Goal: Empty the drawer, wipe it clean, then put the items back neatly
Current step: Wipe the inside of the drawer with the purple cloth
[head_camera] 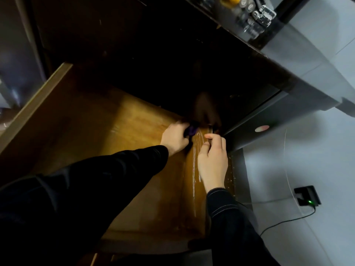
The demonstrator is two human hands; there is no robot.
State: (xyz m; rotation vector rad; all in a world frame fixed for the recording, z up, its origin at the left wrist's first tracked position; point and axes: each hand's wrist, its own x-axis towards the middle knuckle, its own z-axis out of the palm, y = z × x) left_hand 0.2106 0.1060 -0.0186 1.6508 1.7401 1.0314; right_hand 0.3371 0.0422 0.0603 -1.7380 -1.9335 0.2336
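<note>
Two hands in drawer [115, 135] | left hand [175, 139] grips purple cloth [192, 130] | right hand [213, 157] beside

drawer [92, 131]: wooden, pulled open | purple cloth [57, 130]: far right corner

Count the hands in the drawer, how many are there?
2. The left hand grips a purple cloth near the dark back of the drawer; the right hand is just beside it, by the right wall. None seem hidden.

The sleeves [115, 169] are black (pale stitching, right cuff [218, 194]).
</note>
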